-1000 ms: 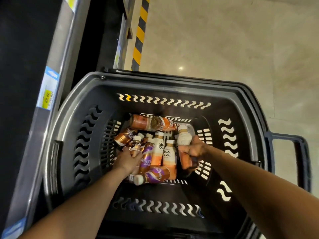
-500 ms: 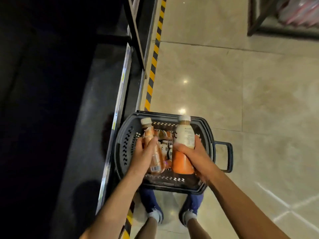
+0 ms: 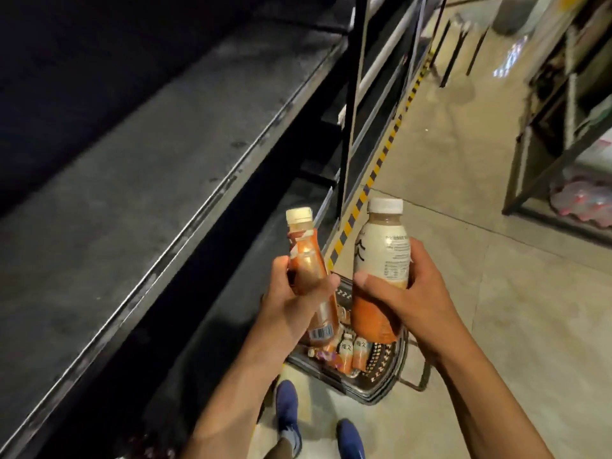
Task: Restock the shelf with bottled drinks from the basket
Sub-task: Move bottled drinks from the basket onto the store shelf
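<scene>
My left hand [image 3: 291, 309] grips a slim brown-orange bottle [image 3: 306, 256] with a cream cap, held upright at chest height. Beside it my right hand [image 3: 404, 293] grips a fatter white-and-orange bottle [image 3: 381, 253] with a white cap, also upright. Both bottles are in the air to the right of the dark grey shelf [image 3: 139, 180], whose metal front edge runs diagonally across the left. Far below on the floor stands the black basket [image 3: 381, 382], with several more bottles [image 3: 351, 352] lying in it, partly hidden by my hands.
A black upright post [image 3: 351, 104] of the shelf unit rises behind the bottles. Yellow-black tape [image 3: 374, 173] lines the tiled floor. Another rack [image 3: 563, 134] with shrink-wrapped bottles stands at the right. My blue shoes [image 3: 288, 415] are next to the basket.
Both hands have lifted their bottles out of the basket and raised them to shelf height. The view has risen, so the basket looks small and far below.
</scene>
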The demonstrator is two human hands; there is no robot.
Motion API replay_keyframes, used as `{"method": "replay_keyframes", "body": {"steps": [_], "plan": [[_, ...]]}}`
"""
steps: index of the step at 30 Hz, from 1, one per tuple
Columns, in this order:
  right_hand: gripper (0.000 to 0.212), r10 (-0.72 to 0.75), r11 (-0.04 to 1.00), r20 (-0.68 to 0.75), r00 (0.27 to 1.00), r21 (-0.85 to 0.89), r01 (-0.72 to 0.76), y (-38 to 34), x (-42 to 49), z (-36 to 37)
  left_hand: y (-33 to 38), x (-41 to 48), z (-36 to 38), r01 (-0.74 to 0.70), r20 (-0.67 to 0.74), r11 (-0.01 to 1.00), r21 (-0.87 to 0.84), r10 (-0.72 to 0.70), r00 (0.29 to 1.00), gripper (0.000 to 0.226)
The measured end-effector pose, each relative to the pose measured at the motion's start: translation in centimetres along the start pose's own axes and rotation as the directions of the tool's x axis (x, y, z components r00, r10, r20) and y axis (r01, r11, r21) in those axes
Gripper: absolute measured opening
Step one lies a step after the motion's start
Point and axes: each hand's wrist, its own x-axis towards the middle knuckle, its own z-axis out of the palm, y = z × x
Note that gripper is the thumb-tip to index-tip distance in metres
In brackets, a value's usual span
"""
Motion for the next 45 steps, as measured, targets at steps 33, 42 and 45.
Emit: {"method": "replay_keyframes", "body": {"steps": [33, 42, 45], "plan": [[0.059, -0.44, 0.869, 0.895, 0.074, 0.404, 0.284, -16.2, -51.6, 41.6, -11.7, -65.7, -31.4, -0.387, -0.985, 0.918, 0.089, 0.138, 0.1, 0.033], [0.062, -0.476, 0.848, 0.878, 0.038, 0.448, 0.282, -18.3, -59.5, 49.8, -13.3, -72.1, -41.5, -0.435, -0.985, 0.89, 0.137, 0.17, 0.037, 0.035], [0.063, -0.503, 0.829, 0.863, 0.035, 0.471, 0.302, -18.8, -60.7, 52.7, -13.4, -73.1, -44.6, -0.435, -0.982, 0.889, 0.144, 0.184, 0.05, 0.042]]}}
